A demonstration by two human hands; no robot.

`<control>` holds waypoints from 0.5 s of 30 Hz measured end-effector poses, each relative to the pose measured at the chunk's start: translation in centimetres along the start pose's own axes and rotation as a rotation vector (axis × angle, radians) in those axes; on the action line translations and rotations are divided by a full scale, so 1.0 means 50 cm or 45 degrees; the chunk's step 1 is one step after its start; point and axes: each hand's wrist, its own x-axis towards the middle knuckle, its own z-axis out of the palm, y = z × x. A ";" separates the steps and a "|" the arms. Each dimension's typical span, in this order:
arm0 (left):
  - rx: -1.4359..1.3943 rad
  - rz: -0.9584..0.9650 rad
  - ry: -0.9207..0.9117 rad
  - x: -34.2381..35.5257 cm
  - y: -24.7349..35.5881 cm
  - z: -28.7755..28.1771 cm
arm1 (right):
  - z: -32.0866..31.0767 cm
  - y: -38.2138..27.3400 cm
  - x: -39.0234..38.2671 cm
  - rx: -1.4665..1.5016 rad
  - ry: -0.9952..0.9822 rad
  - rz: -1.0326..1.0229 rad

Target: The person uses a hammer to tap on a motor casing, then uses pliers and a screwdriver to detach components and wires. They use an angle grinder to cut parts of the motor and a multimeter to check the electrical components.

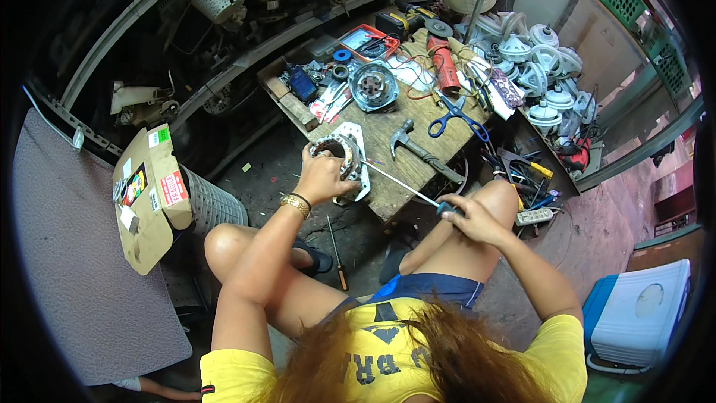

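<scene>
My left hand (319,175) grips a ring-shaped metal motor part (344,148) with a white plate behind it, at the near left corner of the wooden work board (391,198). My right hand (466,216) is closed on the blue handle of a long screwdriver (406,188), whose tip reaches the right side of the motor part. A hammer (425,153) lies just beyond the shaft. Blue-handled scissors (462,119), a round motor housing (373,86) and a red angle grinder (444,63) lie farther back on the board. Another screwdriver (339,269) lies on the floor below.
Piled white fan parts (548,63) and a tool heap (529,186) stand right; a cardboard-topped perforated bin (220,201) and grey padded panel (89,269) left; a cooler (638,313) lower right. Dark shelves (164,97) line the back left. Another person's arm (168,392) shows lower left.
</scene>
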 end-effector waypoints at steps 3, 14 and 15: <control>-0.059 -0.006 0.002 0.001 -0.008 0.008 | 0.056 0.020 0.001 0.835 -0.190 0.448; -0.089 -0.090 -0.049 -0.009 0.009 -0.008 | -0.070 -0.114 -0.043 -0.938 0.628 -0.194; -0.097 -0.102 -0.060 -0.008 0.014 -0.009 | -0.072 -0.110 -0.044 -0.965 0.596 -0.173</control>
